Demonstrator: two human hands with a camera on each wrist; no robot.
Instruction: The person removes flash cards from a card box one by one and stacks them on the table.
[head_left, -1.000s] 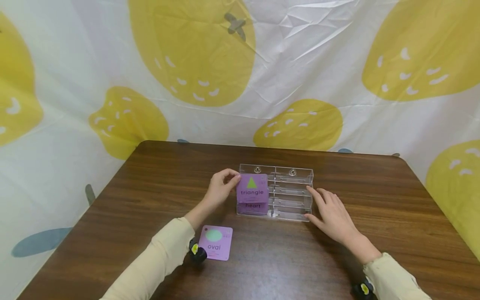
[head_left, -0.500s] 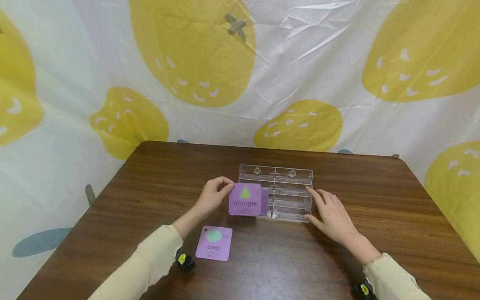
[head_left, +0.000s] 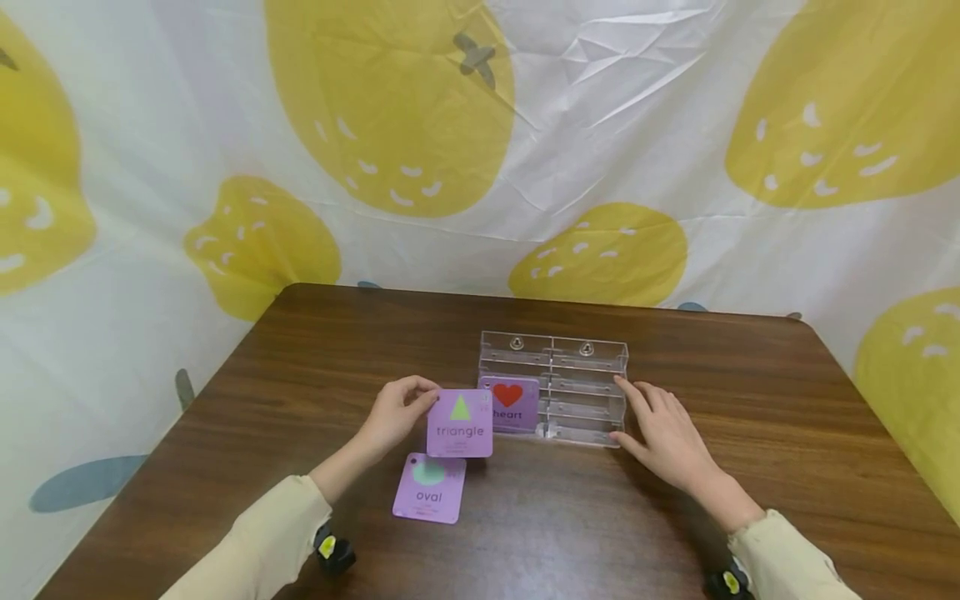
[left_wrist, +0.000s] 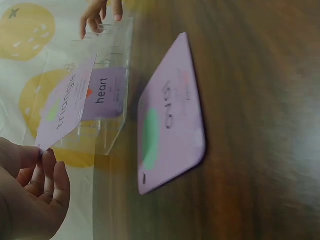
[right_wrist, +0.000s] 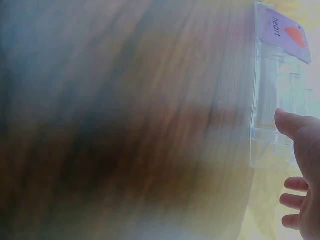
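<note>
Between thumb and fingers, my left hand [head_left: 397,412] pinches the upper left corner of a purple triangle flash card [head_left: 460,442]. In the head view this card overlaps the top of the oval flash card [head_left: 427,504], which lies face up on the table. A heart flash card [head_left: 517,408] stands in the lower left of a clear acrylic tiered rack [head_left: 585,408]. My right hand [head_left: 667,433] is at the rack's right side, thumb and fingers spread and relaxed. The left wrist view shows the triangle card [left_wrist: 67,107] raised and tilted above the table.
The dark wood table [head_left: 750,400] has rounded far corners. Behind it hangs a white curtain [head_left: 420,250] with a yellow fruit print. A metal-looking fitting [head_left: 517,342] sits on the rack's top tier.
My left hand has drawn the triangle card out from in front of the heart card, leftward and toward me. The heart card is now uncovered. The right hand has stayed put.
</note>
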